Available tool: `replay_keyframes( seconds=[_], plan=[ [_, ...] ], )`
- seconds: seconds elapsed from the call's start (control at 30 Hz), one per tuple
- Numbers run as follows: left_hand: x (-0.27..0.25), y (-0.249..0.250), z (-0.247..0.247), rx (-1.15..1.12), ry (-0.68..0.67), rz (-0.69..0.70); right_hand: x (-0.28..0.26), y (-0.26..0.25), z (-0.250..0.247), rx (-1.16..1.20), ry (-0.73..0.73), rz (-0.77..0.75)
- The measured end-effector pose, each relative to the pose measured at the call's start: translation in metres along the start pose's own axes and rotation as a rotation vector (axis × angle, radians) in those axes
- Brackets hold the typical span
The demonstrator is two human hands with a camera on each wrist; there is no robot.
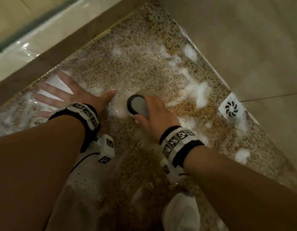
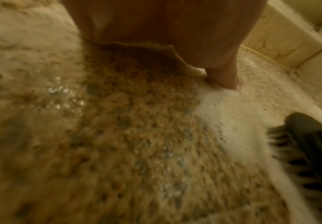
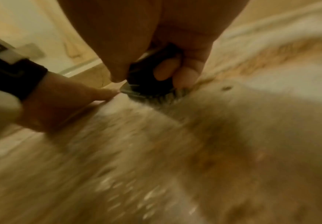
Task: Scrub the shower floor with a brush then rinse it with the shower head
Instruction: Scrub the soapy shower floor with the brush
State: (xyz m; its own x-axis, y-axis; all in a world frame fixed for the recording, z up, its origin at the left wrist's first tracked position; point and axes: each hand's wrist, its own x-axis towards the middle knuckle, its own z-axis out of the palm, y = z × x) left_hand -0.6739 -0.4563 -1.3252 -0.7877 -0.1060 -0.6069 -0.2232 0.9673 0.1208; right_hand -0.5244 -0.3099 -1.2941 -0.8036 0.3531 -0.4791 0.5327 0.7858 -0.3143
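Observation:
The speckled stone shower floor (image 1: 131, 64) is wet, with patches of white foam (image 1: 197, 92). My right hand (image 1: 154, 112) grips a black and grey scrub brush (image 1: 137, 105) whose bristles (image 3: 156, 98) press on the floor near the middle. In the left wrist view the brush (image 2: 309, 151) shows at the right edge beside foam. My left hand (image 1: 64, 95) lies flat on the wet floor (image 2: 137, 136) to the left of the brush, fingers spread, thumb (image 2: 225, 78) pointing toward it. No shower head is in view.
A white square drain cover (image 1: 231, 106) sits at the right corner by the tiled wall (image 1: 244, 39). A raised stone curb (image 1: 44, 60) borders the floor on the left. My white shoe (image 1: 181, 212) and light trouser leg (image 1: 81, 189) are at the bottom.

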Motion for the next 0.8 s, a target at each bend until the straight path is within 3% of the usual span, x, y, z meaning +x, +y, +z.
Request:
replay_keyframes(
  seconds=[0.1, 0.23, 0.27, 0.33, 0.4, 0.47, 0.53, 0.6, 0.67, 0.73, 0.8],
  plan=[
    [0.0, 0.001, -0.004, 0.018, -0.034, -0.003, 0.006, 0.041, -0.022, 0.031, 0.142, 0.119],
    [0.0, 0.002, -0.008, 0.036, -0.069, -0.014, 0.021, 0.106, -0.051, 0.193, 0.339, 0.652],
    [0.001, 0.002, -0.008, 0.04, -0.073, -0.017, 0.02, 0.106, -0.051, 0.196, 0.344, 0.714],
    [0.0, 0.003, -0.01, 0.048, -0.082, -0.022, 0.011, 0.085, -0.04, 0.189, 0.316, 0.661],
    [-0.002, 0.005, -0.01, 0.057, -0.09, -0.018, -0.004, 0.047, -0.022, 0.209, 0.253, 0.491],
    [-0.004, 0.004, -0.012, 0.062, -0.087, -0.021, -0.017, 0.014, -0.005, 0.155, 0.1, 0.272],
    [-0.005, 0.005, -0.011, 0.063, -0.083, -0.015, -0.024, 0.013, 0.002, 0.052, -0.023, 0.1],
    [-0.006, 0.006, -0.011, 0.065, -0.081, -0.012, -0.023, 0.036, -0.007, 0.048, 0.062, 0.09],
    [-0.007, 0.006, -0.011, 0.071, -0.072, -0.011, -0.014, 0.079, -0.02, 0.136, 0.242, 0.258],
    [-0.005, 0.006, -0.009, 0.078, -0.061, -0.013, -0.005, 0.122, -0.037, 0.25, 0.38, 0.597],
    [-0.005, 0.006, -0.01, 0.084, -0.063, -0.021, -0.003, 0.131, -0.044, 0.263, 0.397, 0.759]
  ],
)
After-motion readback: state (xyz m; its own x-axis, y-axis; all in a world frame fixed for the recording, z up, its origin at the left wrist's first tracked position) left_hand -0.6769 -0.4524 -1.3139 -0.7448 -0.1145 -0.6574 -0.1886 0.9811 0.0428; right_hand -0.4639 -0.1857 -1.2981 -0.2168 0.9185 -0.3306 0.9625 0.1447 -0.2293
